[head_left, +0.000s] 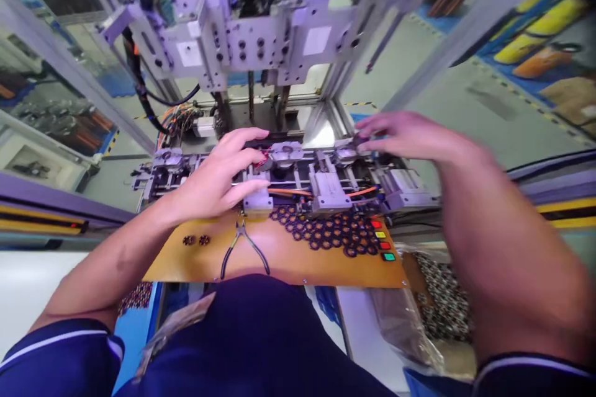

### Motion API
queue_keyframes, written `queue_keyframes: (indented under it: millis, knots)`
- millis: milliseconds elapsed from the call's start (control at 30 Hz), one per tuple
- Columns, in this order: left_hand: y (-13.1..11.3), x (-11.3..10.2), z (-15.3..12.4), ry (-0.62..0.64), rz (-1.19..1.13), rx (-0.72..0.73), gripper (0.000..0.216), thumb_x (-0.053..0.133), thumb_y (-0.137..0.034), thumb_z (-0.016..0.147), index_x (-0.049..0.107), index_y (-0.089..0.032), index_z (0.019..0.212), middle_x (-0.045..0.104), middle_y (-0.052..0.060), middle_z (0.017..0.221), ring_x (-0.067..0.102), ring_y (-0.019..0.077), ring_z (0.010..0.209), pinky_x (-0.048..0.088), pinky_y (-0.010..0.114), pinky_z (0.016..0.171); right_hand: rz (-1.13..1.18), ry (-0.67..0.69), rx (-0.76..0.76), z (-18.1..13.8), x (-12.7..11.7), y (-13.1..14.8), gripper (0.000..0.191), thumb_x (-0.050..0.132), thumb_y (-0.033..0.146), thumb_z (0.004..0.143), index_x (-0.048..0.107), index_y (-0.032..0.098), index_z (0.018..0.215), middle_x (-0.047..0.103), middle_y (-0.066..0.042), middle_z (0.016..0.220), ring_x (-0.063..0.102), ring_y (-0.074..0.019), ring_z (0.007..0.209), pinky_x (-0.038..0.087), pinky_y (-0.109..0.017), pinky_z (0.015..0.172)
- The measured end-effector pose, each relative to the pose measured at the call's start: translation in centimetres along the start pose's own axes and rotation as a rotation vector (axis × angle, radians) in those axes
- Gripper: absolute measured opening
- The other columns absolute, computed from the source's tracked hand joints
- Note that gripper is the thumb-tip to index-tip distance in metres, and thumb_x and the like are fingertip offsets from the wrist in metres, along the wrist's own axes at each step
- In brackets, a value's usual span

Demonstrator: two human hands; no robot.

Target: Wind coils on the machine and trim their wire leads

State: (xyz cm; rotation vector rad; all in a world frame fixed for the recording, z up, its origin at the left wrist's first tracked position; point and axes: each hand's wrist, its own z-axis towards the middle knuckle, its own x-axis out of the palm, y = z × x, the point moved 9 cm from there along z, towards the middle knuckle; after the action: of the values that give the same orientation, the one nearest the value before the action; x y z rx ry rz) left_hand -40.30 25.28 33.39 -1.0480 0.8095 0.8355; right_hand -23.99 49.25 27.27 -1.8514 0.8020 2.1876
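My left hand (228,173) is over the middle of a metal fixture rail (307,167), fingers curved and thumb below them. A small dark round part with red on it (264,162) is at its fingertips, seemingly gripped between fingers and thumb. My right hand (395,132), smeared by motion, is at the rail's right end, its fingertips pinched on a small dark part above a round metal seat (346,152). Another round seat (287,152) lies just right of my left hand. The fingers partly hide both parts.
An orange-brown panel (279,254) in front carries pliers (241,239), two small copper-coloured parts (196,240), many dark rings (330,232) and coloured buttons (384,245). A machine head (251,43) hangs above the rail. Metal posts flank it. A plastic-lined box of parts (442,298) is lower right.
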Motion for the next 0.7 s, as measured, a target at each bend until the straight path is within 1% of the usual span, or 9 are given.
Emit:
queue_keyframes:
  millis: [67, 133, 200, 300, 367, 433, 500, 567, 700]
  knots:
    - [0.8, -1.0, -6.0, -0.092, -0.019, -0.132, 0.017, 0.054, -0.036, 0.095, 0.058, -0.022, 0.105, 0.054, 0.011, 0.135, 0.052, 0.0251, 0.128, 0.044, 0.046, 0.110, 0.067, -0.024, -0.097, -1.8, 0.0, 3.9, 0.005, 0.068, 0.019, 0.087, 0.071, 0.015, 0.084, 0.068, -0.014, 0.115, 0.065, -0.0219, 0.105, 0.049, -0.037, 0.098]
    - [2.5, -0.2, -13.0, -0.157, -0.027, -0.306, 0.015, 0.051, -0.032, 0.097, 0.058, -0.022, 0.105, 0.060, 0.011, 0.121, 0.058, 0.0234, 0.116, 0.048, 0.043, 0.103, 0.247, -0.101, -0.342, -4.8, 1.3, 10.5, 0.007, 0.062, 0.024, 0.092, 0.069, 0.021, 0.093, 0.065, -0.012, 0.117, 0.063, -0.0229, 0.107, 0.050, -0.041, 0.099]
    - [4.5, 2.5, -19.9, -0.141, -0.022, -0.501, 0.016, 0.048, -0.028, 0.098, 0.061, -0.021, 0.103, 0.062, 0.010, 0.107, 0.063, 0.0213, 0.103, 0.054, 0.039, 0.094, 0.387, -0.044, -0.460, -7.6, 5.6, 16.8, 0.011, 0.057, 0.024, 0.096, 0.067, 0.023, 0.099, 0.065, -0.010, 0.107, 0.064, -0.0209, 0.100, 0.055, -0.037, 0.088]
    - [6.4, 7.6, -27.2, -0.018, 0.055, -0.635, 0.017, 0.051, -0.026, 0.095, 0.067, -0.020, 0.097, 0.067, 0.009, 0.098, 0.067, 0.0206, 0.092, 0.057, 0.034, 0.083, 0.387, 0.106, -0.522, -9.7, 15.5, 25.6, 0.017, 0.053, 0.017, 0.096, 0.069, 0.019, 0.092, 0.066, -0.009, 0.100, 0.064, -0.0191, 0.093, 0.055, -0.032, 0.082]
    - [7.3, 9.9, -29.3, 0.015, 0.091, -0.650, 0.014, 0.056, -0.025, 0.092, 0.070, -0.020, 0.093, 0.071, 0.008, 0.095, 0.069, 0.0217, 0.088, 0.058, 0.035, 0.082, 0.360, 0.147, -0.562, -9.3, 21.2, 30.5, 0.012, 0.060, 0.013, 0.091, 0.069, 0.017, 0.085, 0.066, -0.007, 0.089, 0.063, -0.0176, 0.084, 0.053, -0.029, 0.077]
    - [8.0, 11.0, -29.8, 0.004, 0.121, -0.641, 0.011, 0.061, -0.024, 0.090, 0.071, -0.021, 0.091, 0.073, 0.008, 0.095, 0.069, 0.0231, 0.088, 0.058, 0.038, 0.083, 0.319, 0.145, -0.567, -8.0, 24.9, 33.7, 0.011, 0.062, 0.013, 0.090, 0.068, 0.015, 0.082, 0.065, -0.007, 0.087, 0.061, -0.0182, 0.084, 0.051, -0.031, 0.078]
    - [8.4, 11.2, -29.3, -0.043, 0.151, -0.622, 0.010, 0.061, -0.024, 0.090, 0.070, -0.021, 0.092, 0.073, 0.008, 0.097, 0.069, 0.0244, 0.092, 0.057, 0.041, 0.086, 0.276, 0.109, -0.545, -6.9, 26.3, 34.9, 0.008, 0.060, 0.014, 0.092, 0.067, 0.013, 0.089, 0.066, -0.007, 0.095, 0.061, -0.0192, 0.093, 0.050, -0.034, 0.084]
    - [8.3, 10.8, -28.8, -0.134, 0.178, -0.607, 0.011, 0.059, -0.025, 0.092, 0.068, -0.019, 0.095, 0.072, 0.010, 0.102, 0.067, 0.0256, 0.099, 0.055, 0.043, 0.090, 0.238, 0.051, -0.504, -6.8, 26.0, 34.0, 0.012, 0.057, 0.017, 0.095, 0.067, 0.014, 0.099, 0.066, -0.007, 0.103, 0.060, -0.0191, 0.098, 0.049, -0.034, 0.088]
    - [7.3, 9.1, -29.8, -0.396, 0.224, -0.598, 0.012, 0.063, -0.027, 0.091, 0.063, -0.017, 0.096, 0.068, 0.013, 0.109, 0.065, 0.0265, 0.106, 0.053, 0.046, 0.095, 0.133, -0.130, -0.282, -10.1, 22.5, 25.9, 0.021, 0.050, 0.023, 0.099, 0.070, 0.016, 0.101, 0.067, -0.011, 0.101, 0.060, -0.0211, 0.096, 0.049, -0.035, 0.089]
